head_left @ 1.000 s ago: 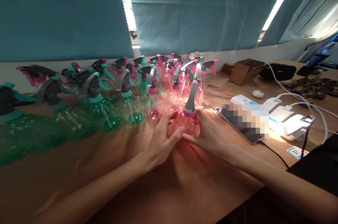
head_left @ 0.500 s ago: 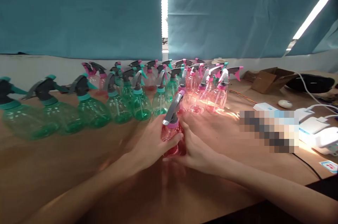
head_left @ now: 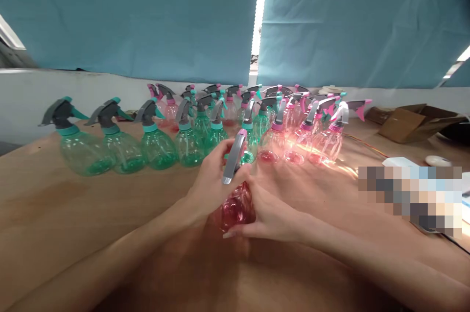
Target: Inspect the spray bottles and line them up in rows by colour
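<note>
A small pink see-through spray bottle (head_left: 237, 206) with a grey trigger head (head_left: 235, 157) stands at the middle of the wooden table (head_left: 73, 214). My left hand (head_left: 211, 182) is wrapped round its neck and the grey trigger head. My right hand (head_left: 270, 214) cups the pink body from the right and underneath. Behind it stand rows of like bottles: green ones (head_left: 154, 140) to the left, pink ones (head_left: 323, 143) to the right.
Teal curtains (head_left: 147, 13) hang behind the table with a bright gap between them. At the right lie an open cardboard box (head_left: 411, 121), a white mouse-like thing (head_left: 436, 160) and a blurred-out device (head_left: 409, 194).
The pink bottle has come nearer to me, away from the rows. My left hand has shifted up from its body to the trigger head. My view has turned left.
</note>
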### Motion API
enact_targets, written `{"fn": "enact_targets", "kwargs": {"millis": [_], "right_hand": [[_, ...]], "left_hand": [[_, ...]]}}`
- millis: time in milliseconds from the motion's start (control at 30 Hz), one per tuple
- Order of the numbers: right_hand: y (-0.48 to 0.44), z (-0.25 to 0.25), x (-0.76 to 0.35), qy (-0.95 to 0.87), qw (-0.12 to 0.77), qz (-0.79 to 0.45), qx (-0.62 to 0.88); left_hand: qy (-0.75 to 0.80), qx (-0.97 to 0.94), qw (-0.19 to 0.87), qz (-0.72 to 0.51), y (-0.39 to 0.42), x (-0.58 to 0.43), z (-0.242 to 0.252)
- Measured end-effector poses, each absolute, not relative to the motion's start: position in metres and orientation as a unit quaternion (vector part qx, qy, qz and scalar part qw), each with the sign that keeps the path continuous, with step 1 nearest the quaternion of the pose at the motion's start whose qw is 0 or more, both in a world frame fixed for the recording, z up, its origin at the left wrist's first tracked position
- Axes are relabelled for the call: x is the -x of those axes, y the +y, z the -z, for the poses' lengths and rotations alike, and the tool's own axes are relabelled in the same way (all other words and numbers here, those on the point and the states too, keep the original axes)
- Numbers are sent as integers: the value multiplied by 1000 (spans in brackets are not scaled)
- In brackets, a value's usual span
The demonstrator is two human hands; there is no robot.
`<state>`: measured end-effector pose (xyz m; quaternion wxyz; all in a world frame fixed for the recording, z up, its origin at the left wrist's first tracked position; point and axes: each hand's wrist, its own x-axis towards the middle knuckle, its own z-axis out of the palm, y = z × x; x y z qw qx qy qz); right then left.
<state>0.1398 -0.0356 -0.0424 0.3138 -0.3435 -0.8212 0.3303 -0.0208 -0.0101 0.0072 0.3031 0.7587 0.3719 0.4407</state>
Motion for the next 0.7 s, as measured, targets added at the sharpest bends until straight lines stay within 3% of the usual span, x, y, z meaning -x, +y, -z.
{"fn": "enact_targets", "kwargs": {"millis": [233, 367, 700], "right_hand": [[-11, 50, -197, -870, 256, -243, 344], [5, 75, -234, -856, 269, -183, 402], [-5, 89, -232, -874, 216, -140, 412]], "left_hand": [[348, -757, 289, -472, 0, 1, 3], [333, -756, 311, -469, 4, -3, 6], [355, -763, 305, -446, 1, 0, 3]]}}
